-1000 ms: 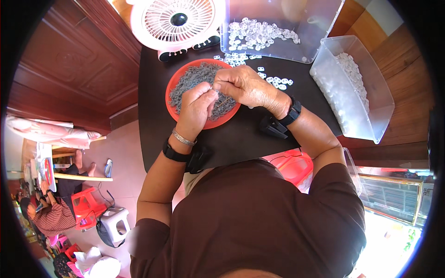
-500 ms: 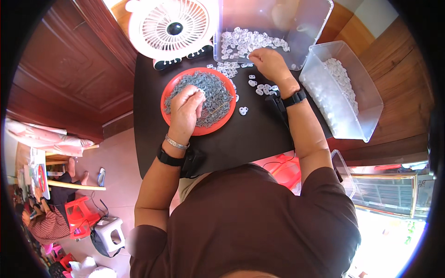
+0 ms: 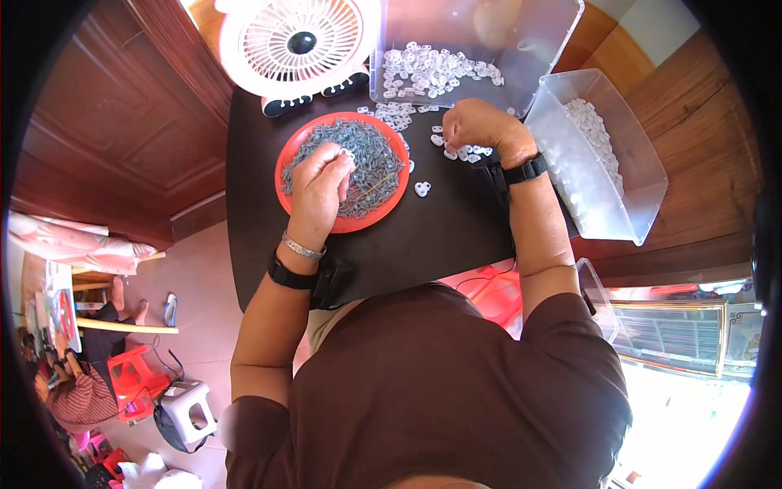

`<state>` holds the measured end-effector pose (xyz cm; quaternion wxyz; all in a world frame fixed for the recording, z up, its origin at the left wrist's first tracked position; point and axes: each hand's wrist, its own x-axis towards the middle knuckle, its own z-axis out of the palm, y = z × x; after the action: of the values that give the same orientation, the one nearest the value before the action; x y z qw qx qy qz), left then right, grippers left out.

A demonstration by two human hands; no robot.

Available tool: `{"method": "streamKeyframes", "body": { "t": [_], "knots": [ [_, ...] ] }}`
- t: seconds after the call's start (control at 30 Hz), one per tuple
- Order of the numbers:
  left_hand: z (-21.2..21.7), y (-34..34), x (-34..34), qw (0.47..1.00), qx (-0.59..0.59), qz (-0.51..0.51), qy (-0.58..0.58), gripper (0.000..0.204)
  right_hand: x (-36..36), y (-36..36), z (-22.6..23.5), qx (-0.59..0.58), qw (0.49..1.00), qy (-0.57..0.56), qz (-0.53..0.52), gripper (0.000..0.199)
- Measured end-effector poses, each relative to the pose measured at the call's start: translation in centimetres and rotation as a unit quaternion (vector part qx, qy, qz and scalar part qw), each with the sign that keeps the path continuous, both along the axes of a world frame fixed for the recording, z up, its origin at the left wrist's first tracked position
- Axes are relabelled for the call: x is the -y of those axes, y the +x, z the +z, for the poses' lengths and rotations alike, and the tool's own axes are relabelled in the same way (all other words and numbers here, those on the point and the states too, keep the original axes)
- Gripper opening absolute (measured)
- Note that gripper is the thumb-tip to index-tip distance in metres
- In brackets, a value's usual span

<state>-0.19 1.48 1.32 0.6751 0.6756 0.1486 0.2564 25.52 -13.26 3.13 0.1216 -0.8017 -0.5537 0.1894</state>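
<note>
The person's left hand (image 3: pixel 319 186) is over the red bowl (image 3: pixel 287 196), its fingers curled and its thumb pressed to them, pinching a small white piece (image 3: pixel 348 154) at the tips. The right hand (image 3: pixel 481 130) is farther right, wrist bent and fingers curled down by loose white tokens (image 3: pixel 468 153); whether it grips one cannot be told. Both forearms reach in from the near side, elbows bent.

The dark table (image 3: pixel 432 244) stands on a pinkish floor (image 3: pixel 204 277), with a wooden door (image 3: pixel 98 122) at left. Another person (image 3: pixel 81 403) sits at the far left of the room, near a red stool (image 3: pixel 138 379) and a pale stool (image 3: pixel 191 411).

There is one bowl, full of grey bits (image 3: pixel 362 175) too many to count, one fan (image 3: pixel 281 41) at the far left of the table, and two clear boxes, the far box (image 3: pixel 529 49) and the right box (image 3: pixel 643 163), each holding white pieces.
</note>
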Motion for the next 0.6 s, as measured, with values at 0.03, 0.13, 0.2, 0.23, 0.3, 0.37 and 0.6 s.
{"method": "streamKeyframes", "body": {
  "t": [0.03, 0.13, 0.2, 0.23, 0.3, 0.37, 0.6],
  "knots": [
    [0.0, 0.0, 0.0, 1.000, -0.002, -0.001, -0.004, 0.020, -0.1, 0.1, -0.2, -0.013, 1.000, 0.008, -0.006, 0.019],
    [-0.2, 0.1, 0.0, 1.000, 0.007, -0.008, -0.004, 0.020, -0.7, 0.2, -0.9, -0.012, 0.998, 0.061, -0.028, 0.018],
    [-0.3, 0.1, -0.1, 1.000, 0.018, -0.012, 0.000, 0.020, -1.0, 0.2, -1.2, -0.019, 0.998, 0.061, -0.020, 0.017],
    [-0.2, 0.1, 0.0, 1.000, 0.015, -0.010, -0.004, 0.020, -1.1, 0.2, -1.3, -0.026, 0.998, 0.061, -0.013, 0.017],
    [-0.1, 0.0, 0.0, 1.000, 0.011, -0.007, -0.009, 0.020, -1.1, 0.2, -1.4, -0.026, 0.996, 0.075, -0.030, 0.017],
    [-0.1, 0.0, 0.0, 1.000, 0.008, -0.007, -0.010, 0.020, -0.9, 0.4, -1.5, -0.027, 0.995, 0.088, -0.047, 0.018],
    [-0.1, 0.0, 0.1, 1.000, 0.001, -0.010, 0.002, 0.020, -0.9, 0.4, -1.5, -0.041, 0.997, 0.064, -0.012, 0.020]
  ]
}}
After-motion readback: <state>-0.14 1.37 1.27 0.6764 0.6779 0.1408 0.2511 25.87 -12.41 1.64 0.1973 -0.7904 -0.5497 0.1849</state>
